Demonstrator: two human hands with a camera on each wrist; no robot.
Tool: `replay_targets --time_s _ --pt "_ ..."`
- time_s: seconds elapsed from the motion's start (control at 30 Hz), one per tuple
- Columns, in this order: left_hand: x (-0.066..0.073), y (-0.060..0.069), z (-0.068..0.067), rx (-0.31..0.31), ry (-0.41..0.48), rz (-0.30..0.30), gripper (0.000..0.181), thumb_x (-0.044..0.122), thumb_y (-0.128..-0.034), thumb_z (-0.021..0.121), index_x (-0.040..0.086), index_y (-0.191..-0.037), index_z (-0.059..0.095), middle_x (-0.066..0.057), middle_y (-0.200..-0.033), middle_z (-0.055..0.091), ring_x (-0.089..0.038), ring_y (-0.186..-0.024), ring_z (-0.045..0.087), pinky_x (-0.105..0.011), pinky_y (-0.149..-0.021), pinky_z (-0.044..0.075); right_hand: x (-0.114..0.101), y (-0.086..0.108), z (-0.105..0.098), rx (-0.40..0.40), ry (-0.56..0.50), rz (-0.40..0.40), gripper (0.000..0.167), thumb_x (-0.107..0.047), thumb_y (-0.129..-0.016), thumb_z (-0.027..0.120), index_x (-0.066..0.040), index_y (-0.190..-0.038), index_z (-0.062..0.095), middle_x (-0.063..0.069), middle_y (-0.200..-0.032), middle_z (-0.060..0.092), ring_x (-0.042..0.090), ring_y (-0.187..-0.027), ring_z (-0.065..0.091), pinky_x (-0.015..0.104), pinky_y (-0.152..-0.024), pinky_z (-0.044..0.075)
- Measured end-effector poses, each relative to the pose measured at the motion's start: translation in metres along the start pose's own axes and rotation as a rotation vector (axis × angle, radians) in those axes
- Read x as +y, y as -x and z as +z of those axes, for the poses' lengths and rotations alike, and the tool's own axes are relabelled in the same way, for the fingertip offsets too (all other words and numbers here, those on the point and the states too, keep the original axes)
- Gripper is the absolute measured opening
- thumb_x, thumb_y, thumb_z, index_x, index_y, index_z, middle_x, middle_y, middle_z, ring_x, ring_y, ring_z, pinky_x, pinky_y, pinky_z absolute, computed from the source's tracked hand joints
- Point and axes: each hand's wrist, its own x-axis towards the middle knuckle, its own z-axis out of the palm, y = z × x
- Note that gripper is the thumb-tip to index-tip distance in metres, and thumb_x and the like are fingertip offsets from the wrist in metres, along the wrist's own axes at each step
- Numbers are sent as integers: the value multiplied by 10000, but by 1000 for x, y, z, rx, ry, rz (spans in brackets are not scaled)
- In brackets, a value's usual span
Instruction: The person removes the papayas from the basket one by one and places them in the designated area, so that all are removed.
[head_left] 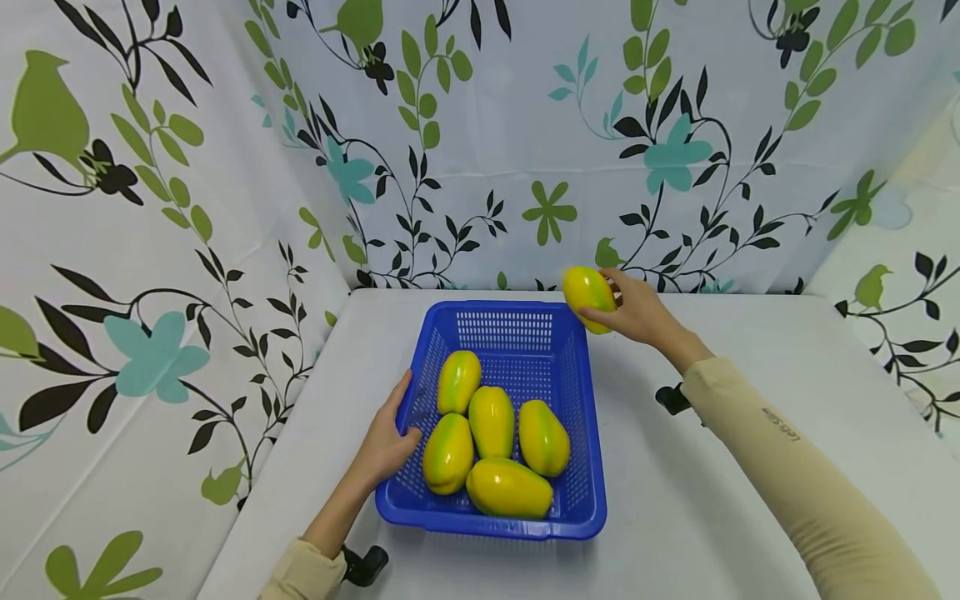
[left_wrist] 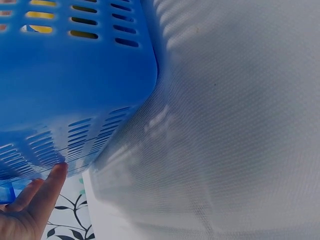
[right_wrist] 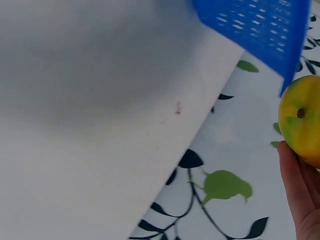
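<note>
White tabletop (head_left: pixel 697 508), floral curtain (head_left: pixel 480 125) behind: right hand (head_left: pixel 633 308) holds a mango, left hand (head_left: pixel 386 442) on basket

Printed fabric (leaves, birds, flowers) also on both sides. Blue plastic basket (head_left: pixel 491 527) sits on the tabletop between the hands, slotted walls, left hand at its left side. Left hand grips the rim: thumb over the top edge, fingers reaching along the outer wall; left wrist view shows fingers straight against the slots.

Right hand grips the held mango (head_left: pixel 585 292), yellow with green, thumb on the near side, fingers round the far side. It's up at the basket's far right corner, overlapping the rim in head view; can't tell if touching. Right wrist view: stem spot visible, basket edge just beside it.

Five more mangoes inside, all nearer the person than the right hand. Closest to left thumb: near-left mango (head_left: pixel 447 454). Ahead of that thumb: far-left mango (head_left: pixel 459 382). Further right of left hand: middle mango (head_left: pixel 491 421), then right-side mango (head_left: pixel 543 437), the farthest across from left hand. Crosswise mango (head_left: pixel 510 488) lies closest to the person, right of left wrist.

Beige sleeves (head_left: pixel 795 450) on both arms, dark lettering on the right one. Black device (head_left: pixel 366 567) at left wrist, another at right.
</note>
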Motion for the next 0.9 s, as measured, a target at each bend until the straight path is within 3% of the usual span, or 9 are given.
replay_targets --time_s 0.4,0.6,0.9 --pt "0 0 0 6 -11 12 893 -70 -797 507 103 -1591 135 -161 -1621 192 -389 -1451 245 -556 -1120 260 39 13 19 50 41 226 825 -537 -891 618 67 -1403 388 333 -1239 569 446 -1076 586 535 -859 536" --pt "1 1 0 7 -4 -1 896 -67 -798 507 114 -1593 133 -151 -1624 187 -388 -1453 242 -559 -1123 252 48 19 30 39 53 287 830 -552 -894 597 89 -1382 399 324 -1167 592 410 -969 608 500 -818 548" --pt "0 1 0 4 11 9 898 -68 -792 502 107 -1592 133 -155 -1623 184 -379 -1458 231 -555 -1132 241 54 27 41 -8 103 312 796 -516 -902 598 139 -1321 426 325 -1109 596 372 -883 598 451 -768 549"
